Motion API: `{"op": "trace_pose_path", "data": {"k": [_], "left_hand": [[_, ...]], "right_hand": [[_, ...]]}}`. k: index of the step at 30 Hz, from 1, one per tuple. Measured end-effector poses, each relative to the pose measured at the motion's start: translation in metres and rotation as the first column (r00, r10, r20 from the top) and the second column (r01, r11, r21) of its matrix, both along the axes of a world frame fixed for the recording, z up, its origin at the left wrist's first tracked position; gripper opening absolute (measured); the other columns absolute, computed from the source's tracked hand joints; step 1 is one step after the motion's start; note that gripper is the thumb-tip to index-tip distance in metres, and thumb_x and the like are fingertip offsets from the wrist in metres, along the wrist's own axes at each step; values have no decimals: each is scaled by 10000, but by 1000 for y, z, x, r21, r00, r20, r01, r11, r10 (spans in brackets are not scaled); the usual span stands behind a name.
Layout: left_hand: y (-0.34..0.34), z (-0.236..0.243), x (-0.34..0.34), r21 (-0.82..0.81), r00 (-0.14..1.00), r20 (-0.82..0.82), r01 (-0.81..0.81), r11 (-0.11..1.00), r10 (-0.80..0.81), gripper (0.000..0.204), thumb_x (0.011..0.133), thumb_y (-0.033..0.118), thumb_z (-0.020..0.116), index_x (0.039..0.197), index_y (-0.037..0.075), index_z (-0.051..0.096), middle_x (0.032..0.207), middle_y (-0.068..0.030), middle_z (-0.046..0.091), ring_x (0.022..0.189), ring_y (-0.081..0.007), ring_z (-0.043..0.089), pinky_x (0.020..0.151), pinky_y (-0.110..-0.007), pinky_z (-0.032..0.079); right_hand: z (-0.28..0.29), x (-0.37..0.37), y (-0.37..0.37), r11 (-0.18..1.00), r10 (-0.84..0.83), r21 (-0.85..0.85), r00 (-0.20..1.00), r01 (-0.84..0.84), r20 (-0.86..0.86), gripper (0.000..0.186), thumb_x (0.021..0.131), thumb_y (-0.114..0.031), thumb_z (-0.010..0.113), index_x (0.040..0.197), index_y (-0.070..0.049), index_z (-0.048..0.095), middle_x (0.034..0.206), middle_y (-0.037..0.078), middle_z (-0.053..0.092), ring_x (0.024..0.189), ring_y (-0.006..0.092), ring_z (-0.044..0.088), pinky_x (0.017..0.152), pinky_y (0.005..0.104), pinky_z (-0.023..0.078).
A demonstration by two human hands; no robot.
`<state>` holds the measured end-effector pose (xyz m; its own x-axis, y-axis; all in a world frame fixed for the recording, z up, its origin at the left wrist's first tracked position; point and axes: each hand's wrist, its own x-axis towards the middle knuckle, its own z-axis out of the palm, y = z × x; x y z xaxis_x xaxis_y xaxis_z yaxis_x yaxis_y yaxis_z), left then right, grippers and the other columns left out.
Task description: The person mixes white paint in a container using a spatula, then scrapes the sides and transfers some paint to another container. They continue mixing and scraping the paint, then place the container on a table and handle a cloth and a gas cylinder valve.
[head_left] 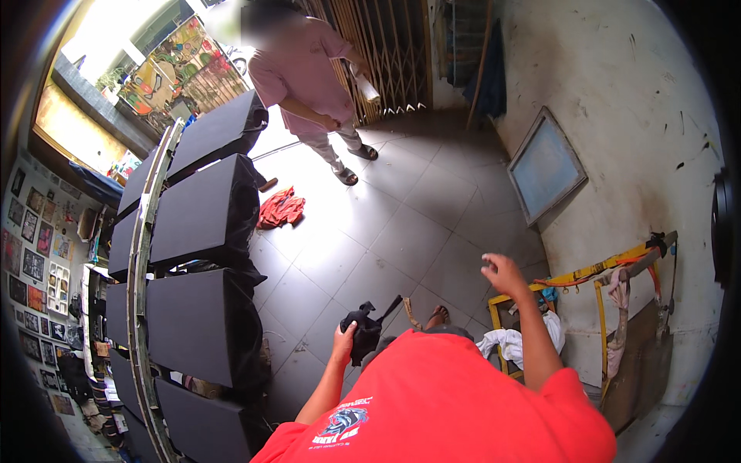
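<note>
My left hand (345, 341) is closed on a bunched black cloth (363, 330), which hangs in front of my waist with a strap-like end sticking out. My right hand (505, 276) is raised out to the right, with its fingers curled in. Something small and dark shows at its fingertips, too small to name. Nearest to that hand stands a yellow metal frame (571, 275), with a white cloth (509, 345) draped low on it.
Black fabric-covered boards (197, 208) stand in rows along a rail on the left. A red cloth (281, 208) lies on the tiled floor (401, 208). Beyond it stands a person (305, 77) holding a white object. A framed blue panel (546, 167) leans against the right wall.
</note>
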<state>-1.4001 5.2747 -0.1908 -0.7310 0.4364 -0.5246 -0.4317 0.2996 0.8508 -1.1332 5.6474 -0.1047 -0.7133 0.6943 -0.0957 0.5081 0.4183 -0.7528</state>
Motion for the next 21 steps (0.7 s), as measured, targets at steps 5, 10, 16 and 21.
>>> {"op": "trace_pose_path", "data": {"k": [5, 10, 16, 21], "left_hand": [[47, 12, -40, 26, 997, -80, 1, 1000, 1, 292, 851, 240, 636, 1044, 31, 566, 931, -48, 606, 852, -137, 561, 780, -286, 460], [120, 15, -101, 160, 989, -32, 147, 976, -143, 346, 871, 301, 608, 1083, 37, 539, 975, -73, 597, 892, -157, 583, 810, -302, 474], [231, 67, -107, 403, 638, 554, 358, 842, -536, 543, 902, 463, 503, 1299, 114, 379, 1196, -103, 529, 1066, -234, 555, 915, -426, 459], [273, 114, -146, 287, 157, 473, 903, 320, -867, 653, 898, 522, 483, 1376, 96, 355, 1297, -87, 496, 1167, -225, 492, 945, -397, 426]], "right_hand": [[43, -69, 58, 998, -53, -24, 992, 51, -112, 349, 807, -214, 642, 1097, -27, 592, 1021, 159, 624, 856, 260, 619, 756, 348, 490], [16, -138, 36, 954, 57, -284, 989, -95, -139, 525, 756, -300, 711, 1183, -34, 558, 1153, 157, 587, 956, 255, 610, 840, 343, 485], [-14, -225, -70, 975, 90, -192, 987, -115, -135, 1059, 625, -403, 804, 1438, -88, 203, 1392, 228, 341, 1301, 360, 333, 1068, 420, 292], [-46, -213, -79, 874, -403, -454, 778, 172, -481, 530, 740, -119, 730, 1214, -42, 506, 1117, 90, 595, 1054, 173, 543, 943, 310, 399]]}}
